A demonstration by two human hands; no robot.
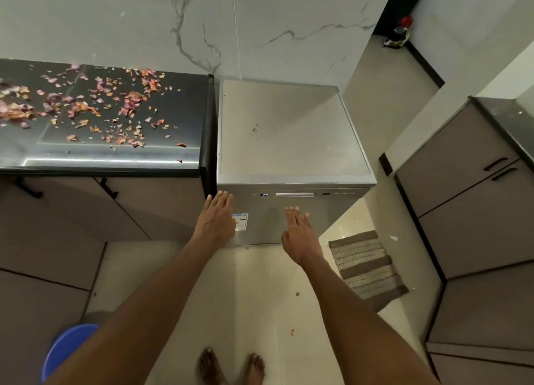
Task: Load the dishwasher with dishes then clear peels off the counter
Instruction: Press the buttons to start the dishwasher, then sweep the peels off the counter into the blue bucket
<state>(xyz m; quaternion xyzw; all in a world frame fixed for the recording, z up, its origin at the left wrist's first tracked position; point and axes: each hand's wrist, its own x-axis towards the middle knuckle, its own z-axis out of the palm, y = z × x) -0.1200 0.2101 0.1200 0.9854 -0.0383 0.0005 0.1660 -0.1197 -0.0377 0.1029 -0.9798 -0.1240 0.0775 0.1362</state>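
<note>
A: What lay on the left?
B: Onion peels point(95, 104) were scattered over the dark worktop point(185, 156), left of the dishwasher point(289, 130).
A: The dishwasher itself?
B: Its door was closed and a display glowed on the front strip.
A: And the hands?
B: The left hand point(216, 220) reached its top left corner, grip open with fingers straight. The right hand point(300, 234) hovered before the door, fingers straight, holding nothing.

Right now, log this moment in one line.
dishwasher: door closed | left hand: open, at door | right hand: open, near door | peels: on counter
</note>
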